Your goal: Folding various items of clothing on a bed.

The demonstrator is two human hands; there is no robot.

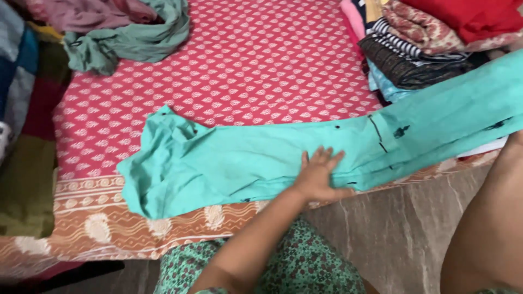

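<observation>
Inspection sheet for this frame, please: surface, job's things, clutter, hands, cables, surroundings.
Surface: bed with red patterned sheet.
Job's things: teal garment spread lengthwise near the bed's front edge.
Clutter: stack of folded clothes at top right; loose green cloth at top left.
Hands: left hand flat, fingers spread on the garment; right hand at the frame edge, mostly hidden.
Cables: nothing seen.
Surroundings: stone floor; multicoloured blanket at left.

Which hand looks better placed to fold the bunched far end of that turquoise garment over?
Probably the left hand: it lies flat on the turquoise garment, nearer its bunched end. The right hand is cut off at the picture's right edge.
</observation>
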